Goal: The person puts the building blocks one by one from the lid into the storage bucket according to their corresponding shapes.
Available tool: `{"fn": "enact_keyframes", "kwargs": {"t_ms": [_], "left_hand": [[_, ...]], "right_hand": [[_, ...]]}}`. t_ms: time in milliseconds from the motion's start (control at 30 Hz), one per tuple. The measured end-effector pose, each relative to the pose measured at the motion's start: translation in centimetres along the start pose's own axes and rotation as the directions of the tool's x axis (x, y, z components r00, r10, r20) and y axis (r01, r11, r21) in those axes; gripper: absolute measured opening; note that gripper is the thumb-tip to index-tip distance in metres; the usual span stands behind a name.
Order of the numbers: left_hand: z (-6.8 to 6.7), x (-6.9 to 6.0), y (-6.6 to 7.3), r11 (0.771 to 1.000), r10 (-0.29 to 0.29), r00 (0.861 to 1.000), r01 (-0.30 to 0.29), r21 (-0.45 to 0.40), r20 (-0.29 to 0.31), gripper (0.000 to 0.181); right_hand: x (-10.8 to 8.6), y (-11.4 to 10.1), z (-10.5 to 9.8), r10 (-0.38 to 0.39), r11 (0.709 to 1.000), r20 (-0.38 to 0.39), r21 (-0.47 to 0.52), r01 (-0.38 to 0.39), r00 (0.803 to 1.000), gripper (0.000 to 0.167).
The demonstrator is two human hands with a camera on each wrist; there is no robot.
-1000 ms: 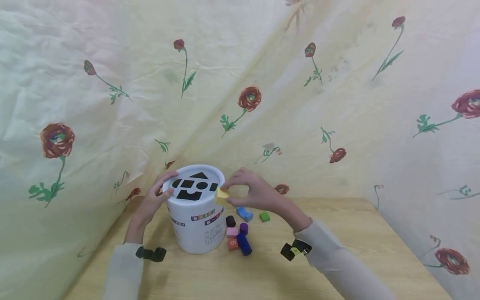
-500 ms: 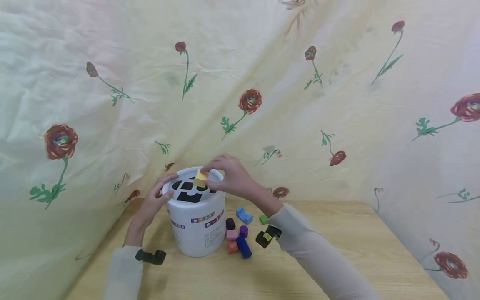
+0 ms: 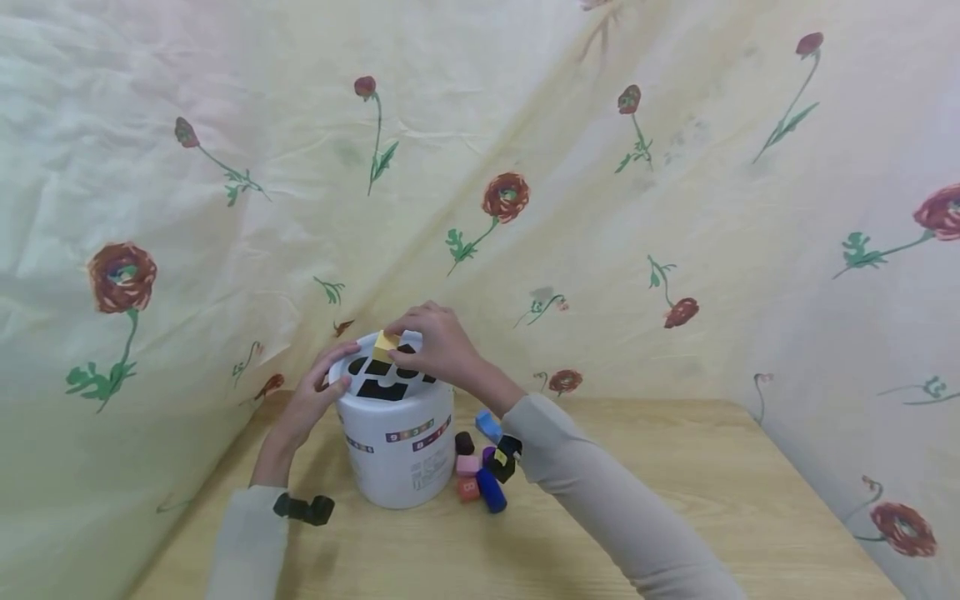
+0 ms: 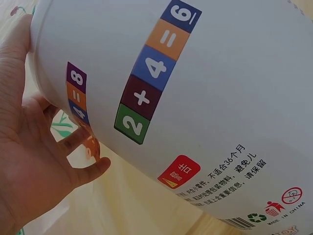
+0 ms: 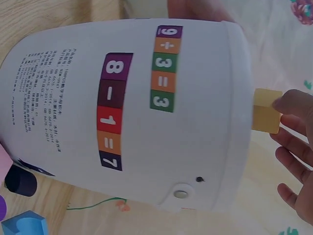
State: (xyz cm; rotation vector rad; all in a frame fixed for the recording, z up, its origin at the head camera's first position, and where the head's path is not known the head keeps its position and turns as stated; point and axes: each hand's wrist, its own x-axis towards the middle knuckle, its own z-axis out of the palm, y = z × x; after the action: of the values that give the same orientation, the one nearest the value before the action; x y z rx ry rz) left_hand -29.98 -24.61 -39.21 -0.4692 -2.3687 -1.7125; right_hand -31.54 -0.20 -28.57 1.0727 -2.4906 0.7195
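A white bucket (image 3: pixel 405 454) with black shape openings in its lid stands upright on the table. My left hand (image 3: pixel 306 408) rests at its left rim, thumb and a finger on the edge; in the left wrist view, the other fingers of the left hand (image 4: pixel 29 156) are spread loosely beside the wall. Between thumb and fingertips my right hand (image 3: pixel 444 350) pinches a yellow block (image 3: pixel 383 345) over the lid's far part. The right wrist view puts that yellow block (image 5: pixel 266 117) against the lid side; whether it has entered an opening cannot be told.
Right of the bucket, several blocks lie on the wooden table (image 3: pixel 637 483): pink (image 3: pixel 468 465), orange-red (image 3: pixel 468 488), a dark blue cylinder (image 3: pixel 492 492), a dark one (image 3: pixel 464 442), a light blue one (image 3: pixel 488 425) and a partly covered purple one (image 3: pixel 488 454). A flowered cloth (image 3: pixel 420 225) hangs behind.
My right hand has carried the yellow block leftward from beside the bucket's right rim to over the lid. The right forearm now hides the green block. My left hand stays at the rim.
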Motion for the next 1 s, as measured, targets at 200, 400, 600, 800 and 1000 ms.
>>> {"fn": "enact_keyframes", "kwargs": {"t_ms": [200, 400, 600, 800, 1000], "left_hand": [[0.0, 0.0, 0.4, 1.0, -0.002, 1.0, 0.002, 0.011, 0.001, 0.055], [0.0, 0.1, 0.4, 1.0, -0.004, 1.0, 0.004, 0.004, 0.008, 0.056], [-0.1, 0.1, 0.4, 1.0, 0.002, 1.0, -0.002, -0.005, 0.018, 0.056], [-0.3, 0.1, 0.5, 1.0, -0.017, 0.999, 0.016, 0.014, 0.048, 0.059], [-0.7, 0.2, 0.6, 0.998, -0.039, 0.996, 0.035, 0.044, 0.078, 0.062]], "right_hand": [[0.3, 0.1, 1.1, 0.02, 1.0, 0.011, -0.004, -0.02, 1.0, 0.033], [0.3, 0.1, 2.1, 0.033, 0.999, 0.008, -0.006, -0.033, 0.999, 0.032], [0.2, 0.4, 3.1, 0.009, 1.0, -0.039, 0.001, -0.009, 0.999, 0.028], [0.0, 0.7, 4.0, -0.051, 0.998, -0.051, -0.04, 0.049, 0.997, 0.027], [-0.2, 0.7, 4.4, -0.084, 0.996, -0.072, -0.027, 0.082, 0.994, 0.025]]}}
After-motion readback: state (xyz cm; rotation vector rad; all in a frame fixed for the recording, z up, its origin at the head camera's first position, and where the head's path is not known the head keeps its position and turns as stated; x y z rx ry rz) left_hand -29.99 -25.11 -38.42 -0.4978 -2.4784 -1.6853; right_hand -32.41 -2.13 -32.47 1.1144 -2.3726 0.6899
